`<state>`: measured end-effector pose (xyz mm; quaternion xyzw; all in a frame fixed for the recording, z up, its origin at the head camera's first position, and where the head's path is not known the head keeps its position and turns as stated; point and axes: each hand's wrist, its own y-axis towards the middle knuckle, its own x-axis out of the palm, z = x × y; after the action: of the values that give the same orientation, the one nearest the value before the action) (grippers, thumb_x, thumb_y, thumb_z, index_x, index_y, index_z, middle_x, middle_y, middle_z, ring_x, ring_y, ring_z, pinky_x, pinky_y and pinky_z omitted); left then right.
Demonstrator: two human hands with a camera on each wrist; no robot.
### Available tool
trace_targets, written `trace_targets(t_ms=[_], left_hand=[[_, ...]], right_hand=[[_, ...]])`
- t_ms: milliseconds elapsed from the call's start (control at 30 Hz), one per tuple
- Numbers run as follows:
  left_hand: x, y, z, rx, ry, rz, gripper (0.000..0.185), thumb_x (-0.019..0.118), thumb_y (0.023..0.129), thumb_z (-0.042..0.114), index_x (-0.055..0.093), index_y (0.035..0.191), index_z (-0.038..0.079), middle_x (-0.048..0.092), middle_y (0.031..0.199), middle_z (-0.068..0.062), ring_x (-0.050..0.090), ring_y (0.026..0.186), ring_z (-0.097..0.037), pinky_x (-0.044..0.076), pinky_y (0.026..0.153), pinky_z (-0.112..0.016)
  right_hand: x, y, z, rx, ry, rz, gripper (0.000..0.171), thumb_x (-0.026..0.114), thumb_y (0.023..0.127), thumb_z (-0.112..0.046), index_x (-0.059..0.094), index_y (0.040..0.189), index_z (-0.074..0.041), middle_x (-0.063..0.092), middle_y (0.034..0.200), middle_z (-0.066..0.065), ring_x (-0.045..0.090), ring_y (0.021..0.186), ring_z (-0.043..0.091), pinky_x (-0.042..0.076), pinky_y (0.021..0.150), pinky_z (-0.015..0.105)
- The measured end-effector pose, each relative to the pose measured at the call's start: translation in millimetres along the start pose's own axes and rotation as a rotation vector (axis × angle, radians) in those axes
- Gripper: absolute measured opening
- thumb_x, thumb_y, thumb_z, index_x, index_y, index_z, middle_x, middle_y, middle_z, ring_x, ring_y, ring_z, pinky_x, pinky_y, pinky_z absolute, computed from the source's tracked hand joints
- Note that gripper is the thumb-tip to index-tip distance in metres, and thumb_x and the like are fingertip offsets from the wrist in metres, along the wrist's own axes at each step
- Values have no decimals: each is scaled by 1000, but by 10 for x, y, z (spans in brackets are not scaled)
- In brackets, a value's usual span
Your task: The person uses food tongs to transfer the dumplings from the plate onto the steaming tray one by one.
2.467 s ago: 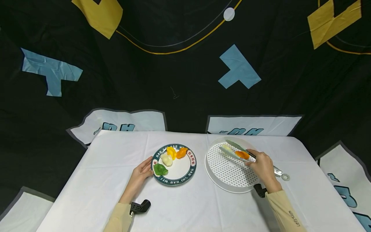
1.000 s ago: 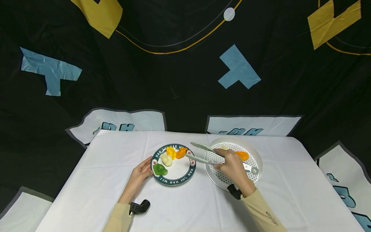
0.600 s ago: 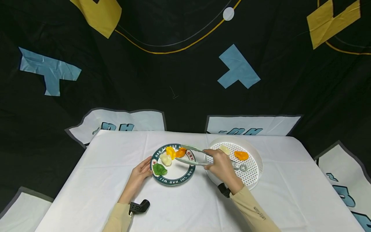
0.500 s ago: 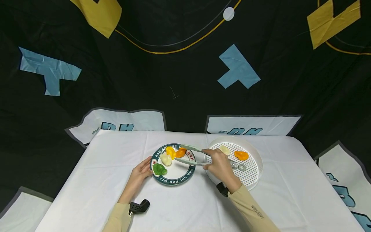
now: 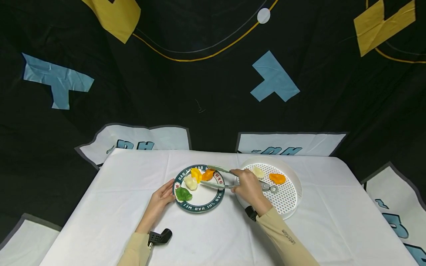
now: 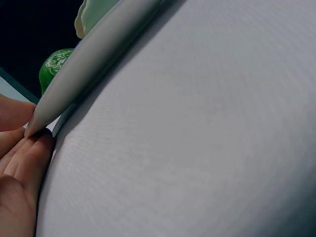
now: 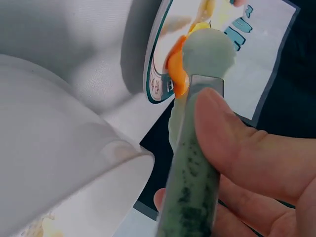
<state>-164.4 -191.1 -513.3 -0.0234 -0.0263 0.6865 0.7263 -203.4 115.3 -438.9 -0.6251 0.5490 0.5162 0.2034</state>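
Two hands work at a white-covered bench [image 5: 233, 236]. The right hand [image 5: 245, 186] grips a pair of pale green tongs [image 5: 229, 180], fingers and thumb curled round the arms; the tongs reach toward nine o'clock over a green-rimmed plate [image 5: 203, 208]. Their tips sit at an orange dumpling [image 5: 208, 174] at the plate's one o'clock edge, one tip resting over it in the right wrist view; whether they pinch it I cannot tell. The left hand [image 5: 162, 197] rests with relaxed fingers touching the plate's rim at nine o'clock. Also on the plate are a yellow dumpling [image 5: 196, 174], a white dumpling [image 5: 190, 182] and a green dumpling [image 5: 183, 194]. At three o'clock from the plate stands a white perforated tray [image 5: 293, 207], holding a pale dumpling [image 5: 257, 171] and another orange one [image 5: 277, 178]. To do this well, the tongs likely need a gentle, even squeeze across the dumpling's middle, while the plate is held steady.
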Motion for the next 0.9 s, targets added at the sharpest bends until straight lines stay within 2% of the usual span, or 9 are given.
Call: trace_targets(t_ms=[300,533,900], left_hand=[[-8,1,6,4,-15,-3,62,51,90,-5,27,148,-3,29,151,-22,33,136,-28,36,103,-18],[2,13,3,19,-66,-12,64,52,89,-8,25,147,-5,29,150,-24,32,136,-28,35,104,-21],[1,6,-7,10,-19,-3,63,52,90,-7,27,148,-4,29,151,-22,33,136,-28,35,103,-18]], right_hand=[[34,15,-10,-12,-26,-16,60,88,55,-5,69,111,1,70,103,16,63,88,31,55,78,42],[50,11,2,1,-28,-29,50,84,59,-2,72,107,-2,71,98,15,63,84,29,55,72,42],[5,-72,16,-33,17,47,45,76,62,6,73,105,-4,71,95,13,61,80,27,55,67,42]])
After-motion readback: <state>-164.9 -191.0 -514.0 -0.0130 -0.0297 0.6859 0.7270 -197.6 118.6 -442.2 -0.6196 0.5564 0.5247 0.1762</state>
